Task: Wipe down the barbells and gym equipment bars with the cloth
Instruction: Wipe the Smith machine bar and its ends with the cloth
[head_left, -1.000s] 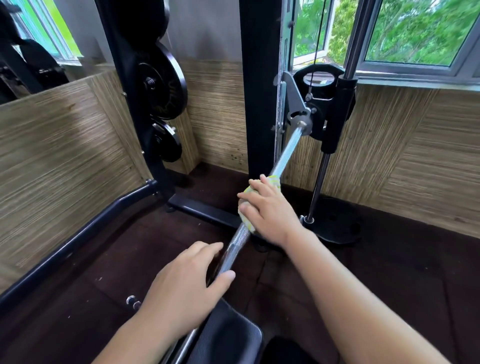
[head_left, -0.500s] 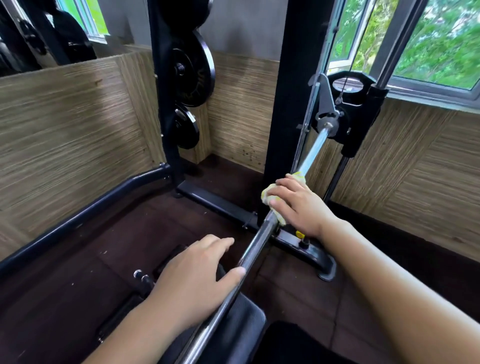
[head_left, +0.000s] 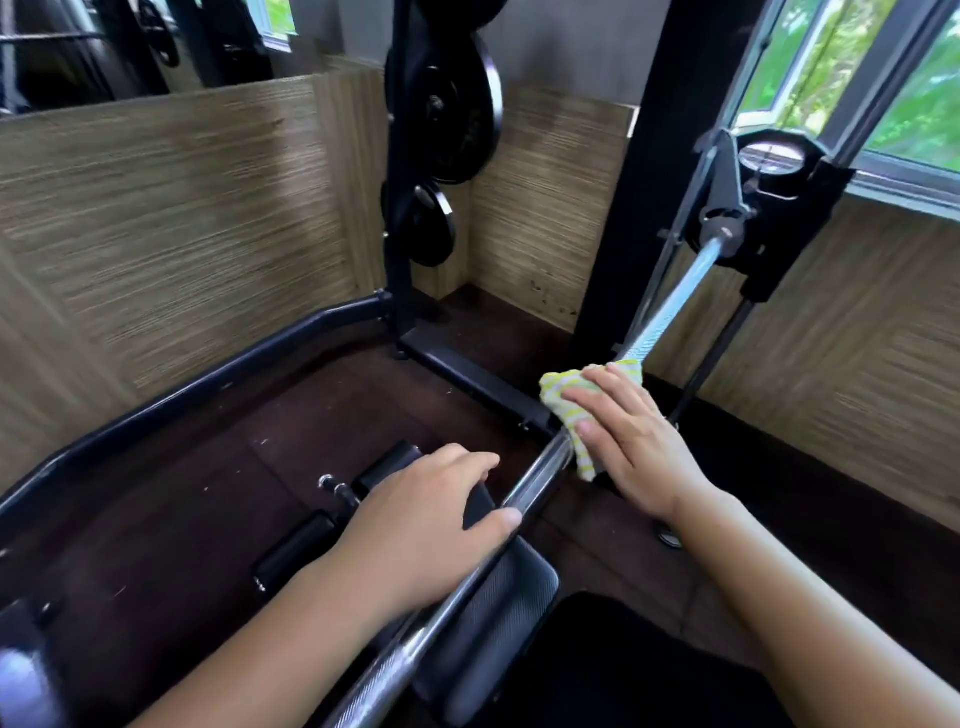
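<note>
A chrome barbell (head_left: 670, 299) runs from the bottom centre up to the rack carriage at the upper right. A yellow-and-white striped cloth (head_left: 563, 410) is wrapped round the bar near its middle. My right hand (head_left: 631, 436) grips the cloth and the bar through it. Lower on the bar, my left hand (head_left: 421, 530) rests on top with the thumb against the steel and the fingers curved over the far side.
A black padded bench (head_left: 493, 618) sits under the bar. Black rack uprights (head_left: 644, 171) stand ahead, with weight plates (head_left: 457, 109) hung on the left post. A curved black base rail (head_left: 171, 400) runs along the wood-panel wall. Dark rubber floor below.
My head has swung to the left, so the rack sits further right in view. My right hand has slid with the cloth a little along the bar. My left hand stays on the bar.
</note>
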